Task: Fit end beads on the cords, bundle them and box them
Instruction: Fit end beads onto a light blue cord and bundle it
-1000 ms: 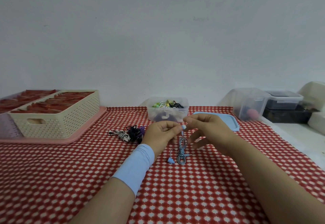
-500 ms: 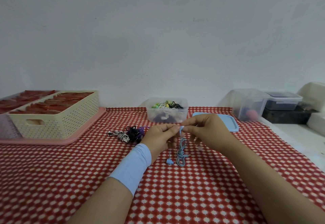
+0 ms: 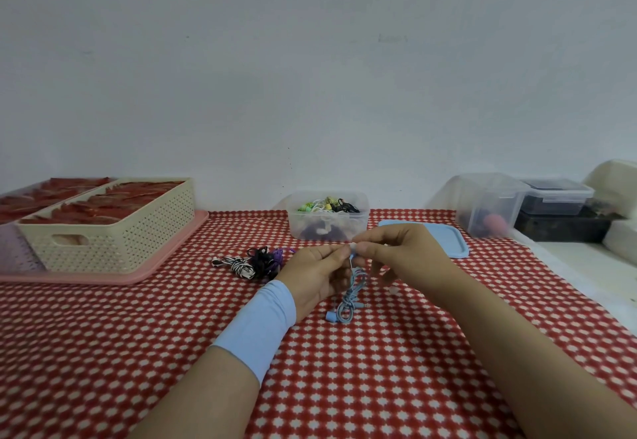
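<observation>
**knot_nerd:** ok, what's on the table, starting from the left?

**beadbox:** Far left there's a cream basket [image 3: 103, 231] packed with flat red pieces, sitting on a pink tray [image 3: 165, 266]. The whole table has a red-and-white cloth [image 3: 379, 387] on it. Next over is a loose pile of cords [image 3: 256, 262] lying on the cloth: zebra-striped, black and purple ones all tangled up. Just behind and right of that, back by the wall, is a clear tub [image 3: 327, 228] with no lid and mixed coloured bits inside.

**knot_nerd:** and the hands?

**beadbox:** They're both in the middle, in front of the tub. The left hand [image 3: 317, 275] has a pale blue wristband [image 3: 258, 328] and its fingers are curled in. Thumb and forefinger are pinching the top of the blue cord [image 3: 350, 297]. The cord hangs down from there in a loose bunch and its bottom loops touch the cloth. There's a blue end bead [image 3: 331, 316] lying down there beside them. The right hand [image 3: 403, 256] comes in from the other side, fingertip to fingertip with the left. It's pinching a small pale bead [image 3: 354, 249] right at the cord's top end. Can't tell if the bead is seated on the cord, it's too tiny.

**knot_nerd:** right side?

**beadbox:** A blue lid [image 3: 446, 238] lies flat behind the right hand. Past that there's a clear bin [image 3: 489, 204], then a lidded dark box [image 3: 556, 197] stacked on a black one [image 3: 565, 230].
</observation>
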Action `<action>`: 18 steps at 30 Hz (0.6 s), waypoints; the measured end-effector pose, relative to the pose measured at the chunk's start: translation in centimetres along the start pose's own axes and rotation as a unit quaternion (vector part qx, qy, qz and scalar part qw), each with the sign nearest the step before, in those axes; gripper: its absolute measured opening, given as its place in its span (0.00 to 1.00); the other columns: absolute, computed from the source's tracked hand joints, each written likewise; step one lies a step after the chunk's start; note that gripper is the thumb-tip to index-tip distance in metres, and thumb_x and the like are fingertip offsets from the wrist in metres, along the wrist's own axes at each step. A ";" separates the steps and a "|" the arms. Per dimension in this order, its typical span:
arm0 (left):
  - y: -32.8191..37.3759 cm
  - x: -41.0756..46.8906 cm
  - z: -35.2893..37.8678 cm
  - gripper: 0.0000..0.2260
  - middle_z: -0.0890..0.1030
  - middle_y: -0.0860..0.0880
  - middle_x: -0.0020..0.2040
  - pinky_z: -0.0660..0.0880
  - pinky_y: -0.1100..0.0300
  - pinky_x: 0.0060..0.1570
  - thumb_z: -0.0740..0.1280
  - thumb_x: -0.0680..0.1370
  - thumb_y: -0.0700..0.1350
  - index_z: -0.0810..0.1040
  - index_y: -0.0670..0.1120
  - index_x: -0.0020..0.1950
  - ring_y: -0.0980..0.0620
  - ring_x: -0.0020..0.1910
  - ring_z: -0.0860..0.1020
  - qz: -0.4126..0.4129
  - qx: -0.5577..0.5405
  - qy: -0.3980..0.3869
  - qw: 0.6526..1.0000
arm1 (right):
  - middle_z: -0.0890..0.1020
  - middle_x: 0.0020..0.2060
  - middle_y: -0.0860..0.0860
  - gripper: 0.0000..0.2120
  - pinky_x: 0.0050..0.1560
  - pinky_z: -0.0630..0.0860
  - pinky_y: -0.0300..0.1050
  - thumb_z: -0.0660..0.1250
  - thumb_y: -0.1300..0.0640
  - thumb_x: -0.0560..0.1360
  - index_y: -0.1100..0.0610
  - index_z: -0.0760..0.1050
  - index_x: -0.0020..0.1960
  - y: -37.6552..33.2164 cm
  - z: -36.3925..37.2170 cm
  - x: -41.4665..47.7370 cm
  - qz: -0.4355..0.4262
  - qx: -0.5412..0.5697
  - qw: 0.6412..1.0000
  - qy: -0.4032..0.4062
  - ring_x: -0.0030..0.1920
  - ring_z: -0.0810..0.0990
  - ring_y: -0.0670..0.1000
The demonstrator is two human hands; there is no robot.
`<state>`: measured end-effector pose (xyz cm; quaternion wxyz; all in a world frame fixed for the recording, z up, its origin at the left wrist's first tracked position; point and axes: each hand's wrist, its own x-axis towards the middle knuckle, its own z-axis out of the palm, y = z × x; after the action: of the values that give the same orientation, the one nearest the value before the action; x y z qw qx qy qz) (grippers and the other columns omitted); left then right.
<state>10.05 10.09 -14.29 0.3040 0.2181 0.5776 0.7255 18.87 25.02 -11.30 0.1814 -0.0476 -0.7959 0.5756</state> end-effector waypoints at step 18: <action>-0.1 0.0 -0.2 0.04 0.83 0.49 0.38 0.78 0.59 0.42 0.71 0.76 0.42 0.84 0.45 0.50 0.53 0.37 0.78 0.039 0.060 0.027 0.997 | 0.84 0.35 0.55 0.05 0.31 0.78 0.42 0.72 0.58 0.78 0.56 0.86 0.48 0.0 -0.4 -0.1 0.018 -0.014 1.000 -0.019 0.32 0.79 0.49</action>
<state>9.91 10.00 -14.42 0.2460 0.2389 0.6187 0.7069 19.11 25.29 -11.21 0.1551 -0.0532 -0.8061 0.5687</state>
